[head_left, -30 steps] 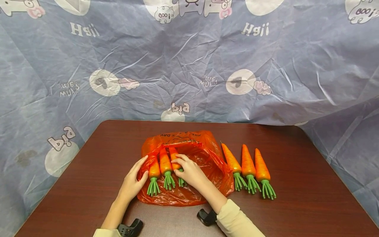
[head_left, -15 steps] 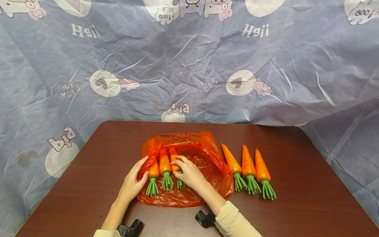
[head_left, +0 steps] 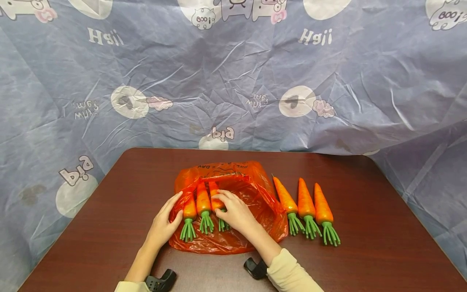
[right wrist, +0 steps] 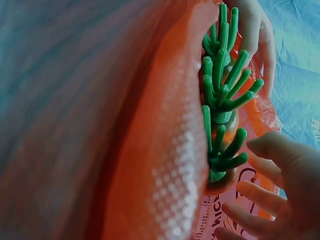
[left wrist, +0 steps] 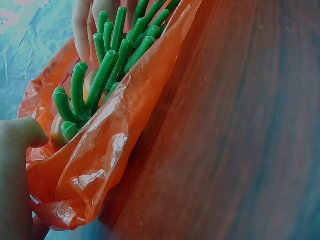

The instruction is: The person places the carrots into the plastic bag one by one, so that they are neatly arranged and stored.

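Three feeds up, and I'm reading from the left. First comes a pale sleeve at the bottom of my head view, a black wrist device beside it. Above that is the left hand, fingers stretched out, thumb parted from them, lying loose against the left rim of a thin red plastic bag. The bag sits mouth toward me on a dark wooden table, black lettering on its far flap.

Inside the bag, three carrots side by side: the first carrot next to the left hand, the middle carrot, then the third carrot, all with green tops toward me. And over that third one is the right hand, unclenched, thumb and fingers spread in my right wrist view; whether the fingertips touch the carrot, I can't tell. Its cream cuff trails down right.

Moving on, just past the bag's right edge, three more on bare wood: the fourth carrot nearest the plastic, the fifth carrot, the sixth carrot furthest right. Behind everything hangs a creased blue-grey printed backdrop.
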{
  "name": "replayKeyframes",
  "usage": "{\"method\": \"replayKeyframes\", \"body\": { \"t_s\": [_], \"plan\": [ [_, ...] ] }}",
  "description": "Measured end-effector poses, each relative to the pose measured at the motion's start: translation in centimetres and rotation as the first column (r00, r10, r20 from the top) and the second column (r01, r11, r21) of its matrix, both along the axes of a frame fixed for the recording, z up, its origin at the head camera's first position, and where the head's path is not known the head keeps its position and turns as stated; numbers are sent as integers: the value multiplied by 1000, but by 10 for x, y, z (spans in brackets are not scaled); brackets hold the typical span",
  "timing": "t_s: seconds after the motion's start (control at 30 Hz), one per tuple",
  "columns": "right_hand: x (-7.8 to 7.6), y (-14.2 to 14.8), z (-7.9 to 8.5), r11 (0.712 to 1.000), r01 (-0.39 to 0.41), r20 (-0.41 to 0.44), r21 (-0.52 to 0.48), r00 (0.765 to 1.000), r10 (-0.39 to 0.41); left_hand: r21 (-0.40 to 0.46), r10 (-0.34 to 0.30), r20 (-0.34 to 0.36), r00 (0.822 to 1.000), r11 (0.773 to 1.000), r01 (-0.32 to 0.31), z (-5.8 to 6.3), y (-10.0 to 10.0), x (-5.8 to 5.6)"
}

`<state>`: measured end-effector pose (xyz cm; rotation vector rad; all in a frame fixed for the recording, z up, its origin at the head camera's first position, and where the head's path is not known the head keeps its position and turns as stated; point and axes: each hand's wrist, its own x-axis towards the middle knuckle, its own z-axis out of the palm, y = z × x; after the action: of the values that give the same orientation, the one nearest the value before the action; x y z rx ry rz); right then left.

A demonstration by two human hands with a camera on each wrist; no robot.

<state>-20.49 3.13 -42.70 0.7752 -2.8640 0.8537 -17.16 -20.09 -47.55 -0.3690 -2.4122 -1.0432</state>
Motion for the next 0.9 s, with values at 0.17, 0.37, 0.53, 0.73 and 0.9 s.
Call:
{"method": "replayKeyframes", "body": {
  "t_s": [0.17,0.37,0.53,0.73,0.9],
  "plan": [
    [2,3,2,1000,2,0,-7,1000,-2,1,-1,17,1000,1000,1,1,0,0],
    [5,7,8,1000,16,-19,-18,1000,-16,-1,3,23,1000,1000,-3,2,0,0],
    [7,11,9,999,24,-43,-25,999,-25,2,5,31,1000,1000,-5,1,0,1],
    [13,16,16,999,23,-74,-26,997,-25,9,-1,26,1000,1000,1,0,0,1],
    [17,22,22,1000,21,-148,9,989,-19,11,-2,15,1000,1000,2,1,0,1]
  ]
}}
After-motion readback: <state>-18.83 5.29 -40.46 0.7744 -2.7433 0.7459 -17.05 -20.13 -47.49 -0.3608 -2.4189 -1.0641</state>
